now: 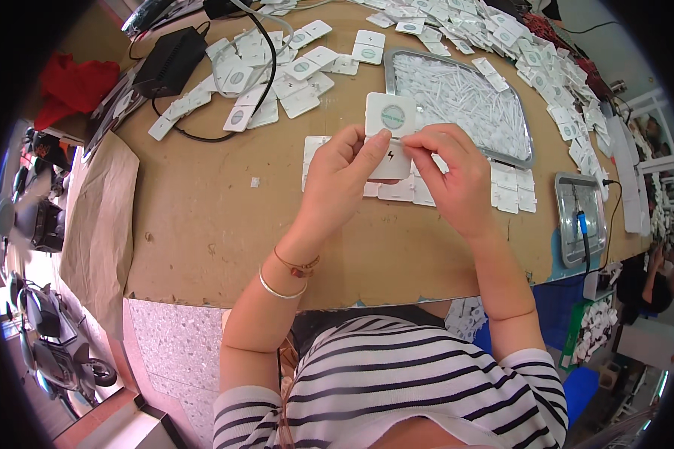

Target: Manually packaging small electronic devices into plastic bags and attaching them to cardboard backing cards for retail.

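My left hand (341, 170) holds a white two-panel piece (391, 166) above the table (202, 239), thumb across its middle. My right hand (457, 172) pinches narrowly at the piece's right edge; my fingers may hide a small part there. I judge I'm working the joint between panels; the next move calls for a steady left hold and fine right-hand pressure.

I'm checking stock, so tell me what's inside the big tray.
Thin white parts lie heaped across the tray. Its floor is hidden under the heap, and the held piece and right hand cover part of its near left side.
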Action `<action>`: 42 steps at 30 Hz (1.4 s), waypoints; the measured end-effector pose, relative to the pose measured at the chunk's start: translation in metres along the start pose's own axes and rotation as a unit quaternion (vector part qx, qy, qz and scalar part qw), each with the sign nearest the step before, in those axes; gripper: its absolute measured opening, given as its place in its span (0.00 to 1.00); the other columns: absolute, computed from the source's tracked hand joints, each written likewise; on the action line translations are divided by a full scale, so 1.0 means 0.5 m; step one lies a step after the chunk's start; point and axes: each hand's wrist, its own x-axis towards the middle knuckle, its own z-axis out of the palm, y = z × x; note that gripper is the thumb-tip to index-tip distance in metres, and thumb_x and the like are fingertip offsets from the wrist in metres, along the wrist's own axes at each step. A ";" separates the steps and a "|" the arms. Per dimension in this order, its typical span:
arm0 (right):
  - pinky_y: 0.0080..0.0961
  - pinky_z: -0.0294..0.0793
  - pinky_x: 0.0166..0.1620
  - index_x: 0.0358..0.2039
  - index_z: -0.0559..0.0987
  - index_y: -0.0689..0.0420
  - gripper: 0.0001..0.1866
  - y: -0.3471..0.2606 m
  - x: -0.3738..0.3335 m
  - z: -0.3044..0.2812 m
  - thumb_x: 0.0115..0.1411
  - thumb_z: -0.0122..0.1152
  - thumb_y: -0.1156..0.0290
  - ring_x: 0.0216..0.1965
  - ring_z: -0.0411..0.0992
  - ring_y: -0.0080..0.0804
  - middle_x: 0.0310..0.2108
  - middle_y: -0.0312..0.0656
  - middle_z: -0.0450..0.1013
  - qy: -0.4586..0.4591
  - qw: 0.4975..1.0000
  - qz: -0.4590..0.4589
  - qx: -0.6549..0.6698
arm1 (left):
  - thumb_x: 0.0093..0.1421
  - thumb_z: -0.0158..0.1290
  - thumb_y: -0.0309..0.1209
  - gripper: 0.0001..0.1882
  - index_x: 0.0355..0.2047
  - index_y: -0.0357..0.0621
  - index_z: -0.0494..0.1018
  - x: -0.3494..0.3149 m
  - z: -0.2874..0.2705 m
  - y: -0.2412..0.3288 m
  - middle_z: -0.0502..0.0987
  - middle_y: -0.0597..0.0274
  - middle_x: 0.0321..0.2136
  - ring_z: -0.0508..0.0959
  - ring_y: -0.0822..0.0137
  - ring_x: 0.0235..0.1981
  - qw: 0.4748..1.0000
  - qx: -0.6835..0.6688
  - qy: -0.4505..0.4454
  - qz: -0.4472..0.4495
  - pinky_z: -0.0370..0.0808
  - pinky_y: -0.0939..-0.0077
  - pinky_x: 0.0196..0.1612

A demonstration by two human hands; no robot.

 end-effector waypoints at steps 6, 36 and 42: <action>0.18 0.68 0.35 0.35 0.75 0.62 0.08 -0.018 0.007 0.003 0.54 0.61 0.77 0.29 0.66 0.18 0.29 0.34 0.71 0.032 0.907 0.307 0.286 | 0.63 0.49 0.36 0.16 0.38 0.32 0.72 -0.001 -0.005 -0.013 0.75 0.64 0.29 0.73 0.79 0.29 0.999 -0.031 0.009 0.006 0.72 0.84 0.32; 0.16 0.67 0.36 0.32 0.76 0.61 0.06 -0.055 0.018 0.022 0.59 0.58 0.72 0.30 0.67 0.16 0.28 0.32 0.72 -0.023 0.886 0.285 0.364 | 0.61 0.51 0.35 0.16 0.38 0.32 0.74 -0.025 -0.040 0.024 0.75 0.66 0.27 0.70 0.80 0.28 0.994 0.036 0.002 0.099 0.69 0.85 0.31; 0.22 0.71 0.38 0.38 0.76 0.59 0.11 -0.069 0.060 0.090 0.53 0.59 0.82 0.36 0.72 0.30 0.35 0.39 0.75 0.008 0.993 -0.118 -0.005 | 0.63 0.48 0.36 0.24 0.52 0.27 0.62 -0.058 -0.086 0.106 0.71 0.55 0.42 0.74 0.68 0.39 0.996 -0.074 0.034 0.036 0.72 0.79 0.42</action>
